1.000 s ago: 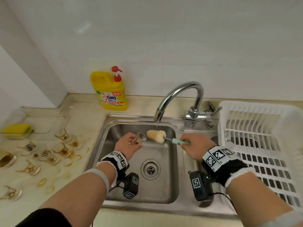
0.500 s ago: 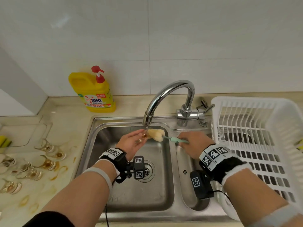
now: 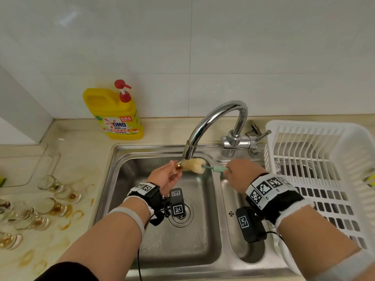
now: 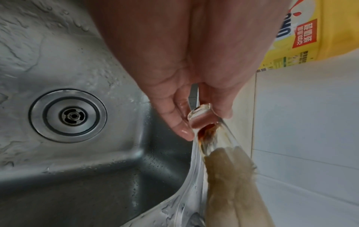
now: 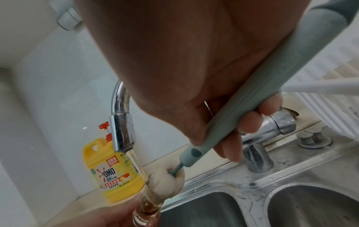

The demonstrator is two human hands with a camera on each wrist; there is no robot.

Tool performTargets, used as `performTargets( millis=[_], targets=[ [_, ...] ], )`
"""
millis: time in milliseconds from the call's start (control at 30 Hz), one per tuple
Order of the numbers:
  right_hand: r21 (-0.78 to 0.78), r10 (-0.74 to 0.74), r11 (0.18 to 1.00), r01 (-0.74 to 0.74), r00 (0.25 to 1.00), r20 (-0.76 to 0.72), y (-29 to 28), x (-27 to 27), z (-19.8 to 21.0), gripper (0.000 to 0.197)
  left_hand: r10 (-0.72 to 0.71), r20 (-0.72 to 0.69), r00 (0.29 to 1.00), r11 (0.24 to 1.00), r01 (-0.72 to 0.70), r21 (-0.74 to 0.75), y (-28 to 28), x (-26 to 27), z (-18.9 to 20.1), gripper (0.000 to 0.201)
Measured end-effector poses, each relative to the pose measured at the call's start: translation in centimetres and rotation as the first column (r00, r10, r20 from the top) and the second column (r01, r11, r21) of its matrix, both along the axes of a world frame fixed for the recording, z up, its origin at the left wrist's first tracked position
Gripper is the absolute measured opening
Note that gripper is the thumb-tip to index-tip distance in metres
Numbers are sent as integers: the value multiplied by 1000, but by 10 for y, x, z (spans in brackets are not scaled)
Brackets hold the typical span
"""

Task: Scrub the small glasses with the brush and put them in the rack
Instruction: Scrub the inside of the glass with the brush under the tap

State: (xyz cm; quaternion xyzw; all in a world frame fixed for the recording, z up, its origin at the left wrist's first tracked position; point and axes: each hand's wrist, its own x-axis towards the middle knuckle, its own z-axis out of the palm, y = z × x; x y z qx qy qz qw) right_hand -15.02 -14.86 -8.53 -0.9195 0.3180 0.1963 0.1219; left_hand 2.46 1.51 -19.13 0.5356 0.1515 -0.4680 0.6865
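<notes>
The left hand [image 4: 184,76] has its grip pinched on the thick base of a small glass [image 4: 205,130], thumb on one side and fingertips [image 4: 182,130] on the other, the glass lying nearly on its side with its mouth toward the right; the right hand [image 5: 204,76] is clenched round the pale green handle of the brush [image 5: 242,107], whose beige sponge head [image 3: 192,166] is now pushed into the mouth of the glass; a second ago head and glass were apart, with a clear gap between them, and both sat lower over the basin; since then the hands have come together and risen to just under the spout of the tap [image 3: 215,120], where a thin stream of water runs onto the glass. Brown residue shows at the bottom of the glass, beyond the point the sponge has reached, so I judge the scrub only just begun; the head needs to go deeper and turn before this glass is fit for the rack.

Outward from the hands: the sink [image 3: 121,179] lies below, its drain under the left wrist; the white rack [image 3: 345,159] stands just right of the sink, and I cannot tell whether it holds any glass yet; more stained small glasses [image 3: 58,191] wait on the bench [image 3: 85,159] to the left, among brown rings; a yellow detergent bottle [image 3: 115,114] stands against the wall behind.
</notes>
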Motion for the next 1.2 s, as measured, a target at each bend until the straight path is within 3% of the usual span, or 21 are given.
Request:
performTargets(
  millis=[467, 600, 700, 800, 967, 1100, 1200],
  targets=[
    [-163, 264, 947, -278, 959, -106, 13, 25, 3, 17, -91, 64, 994, 987, 81, 141, -3, 1, 1, 29],
    [-141, 241, 958, -250, 968, -74, 13, 23, -4, 17, -80, 56, 995, 991, 73, 112, -3, -1, 5, 28],
    [-88, 197, 976, -197, 980, -15, 16, 18, -9, 18, -24, -27, 999, 999, 25, 33, -2, -3, 9, 31],
    [-25, 153, 988, -155, 987, -48, 15, 14, -16, 22, -34, -55, 998, 999, 33, -21, 2, -1, 13, 34],
    [-14, 136, 991, -136, 991, -15, 9, 8, -15, 23, -70, 7, 998, 997, 70, 28, 5, 0, 16, 30],
    [-25, 127, 992, -126, 991, 51, 5, 1, -1, 4, -27, -1, 1000, 997, 27, 76, 3, 1, 18, 28],
    [-27, 108, 994, -106, 991, 76, 2, -3, 4, 5, -18, 12, 1000, 994, 16, 108, 3, 4, 21, 29]
  ],
)
